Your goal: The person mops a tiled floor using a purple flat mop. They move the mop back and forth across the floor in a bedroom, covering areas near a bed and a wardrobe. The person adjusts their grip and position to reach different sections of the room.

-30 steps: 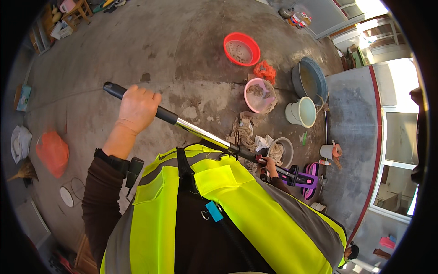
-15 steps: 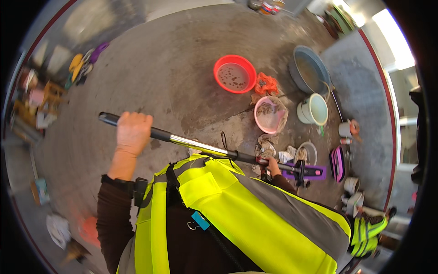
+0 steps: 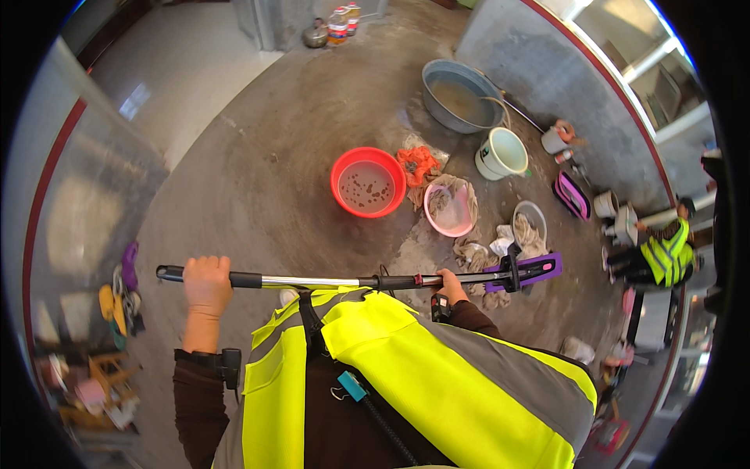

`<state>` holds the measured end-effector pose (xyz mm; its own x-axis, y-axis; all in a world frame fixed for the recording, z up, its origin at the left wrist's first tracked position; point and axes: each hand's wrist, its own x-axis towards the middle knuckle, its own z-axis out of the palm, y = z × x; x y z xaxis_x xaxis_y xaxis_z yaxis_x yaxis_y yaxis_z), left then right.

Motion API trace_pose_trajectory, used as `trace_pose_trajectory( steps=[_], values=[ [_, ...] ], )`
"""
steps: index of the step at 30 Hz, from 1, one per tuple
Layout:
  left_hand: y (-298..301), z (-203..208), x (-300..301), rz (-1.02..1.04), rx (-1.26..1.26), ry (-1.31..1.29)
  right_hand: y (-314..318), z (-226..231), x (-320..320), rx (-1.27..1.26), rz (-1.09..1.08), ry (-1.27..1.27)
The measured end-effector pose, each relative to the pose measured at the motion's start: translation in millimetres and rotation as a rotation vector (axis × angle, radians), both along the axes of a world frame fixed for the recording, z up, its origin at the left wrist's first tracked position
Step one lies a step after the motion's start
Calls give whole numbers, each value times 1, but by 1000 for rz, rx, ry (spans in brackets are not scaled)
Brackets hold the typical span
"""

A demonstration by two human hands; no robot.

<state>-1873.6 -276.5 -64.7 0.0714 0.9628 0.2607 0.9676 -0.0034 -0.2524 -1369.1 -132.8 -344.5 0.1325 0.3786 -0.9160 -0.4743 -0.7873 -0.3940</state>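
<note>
A flat mop lies crosswise before my vest, its black and silver pole nearly level. My left hand is wrapped round the black grip close to the pole's left end. Farther right, my right hand is closed on the pole near the mop head, its fingers partly hidden. The purple mop head sticks out on the right, held up in front of some crumpled rags. Those rags spill from a clear basin.
Ahead stand a red basin of murky water, orange netting, a pink basin, a pale bucket and a large grey tub. A person in a yellow vest is at the right. Wooden stools stand left.
My view has swung leftward, so basins and tub sit further left in the picture. The mop has turned from slanting to nearly level, still in both hands. The other person shows more fully.
</note>
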Motion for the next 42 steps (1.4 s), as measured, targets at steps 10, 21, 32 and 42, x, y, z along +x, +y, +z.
trace_pose_trajectory(
  steps=[10,21,32,42],
  values=[
    [142,3,-133,-356,39,-46,-68,19,-107,211,246,-233],
    [373,46,-116,-816,127,-24,-42,16,-181,325,505,-747],
    [521,89,-96,-1185,277,-56,21,-5,-264,280,-1102,114],
    [644,35,-198,-1324,102,-139,5,-22,-414,94,314,-1114]
  ],
)
